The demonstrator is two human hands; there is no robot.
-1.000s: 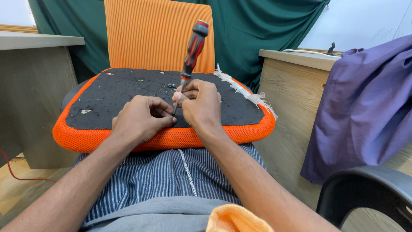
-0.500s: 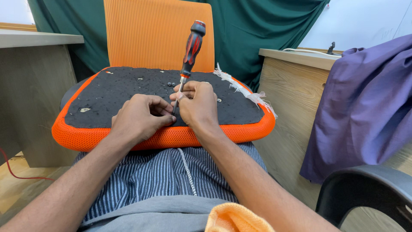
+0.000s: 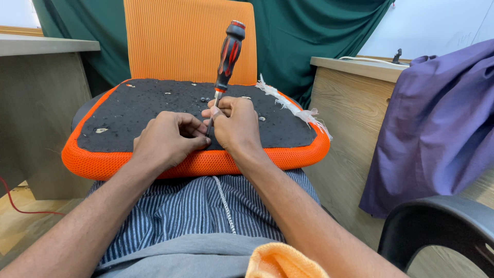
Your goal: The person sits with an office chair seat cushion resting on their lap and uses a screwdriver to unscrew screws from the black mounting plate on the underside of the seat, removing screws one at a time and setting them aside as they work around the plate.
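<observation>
Right hand (image 3: 236,123) grips the screwdriver (image 3: 226,56) shaft low for control; left hand (image 3: 167,139), clenched, pins the seat cushion (image 3: 128,108).

Bare forearms, blue-and-white striped shirt (image 3: 206,211) over grey trousers (image 3: 190,260).

Purple cloth (image 3: 437,128), green curtain (image 3: 309,41), wooden desks (image 3: 46,92), black chair (image 3: 442,226)

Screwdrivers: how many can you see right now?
1. The screwdriver stands tilted over the black seat underside, its shaft pinched in the right hand, with the left hand beside its tip. Others may lie out of view.
</observation>
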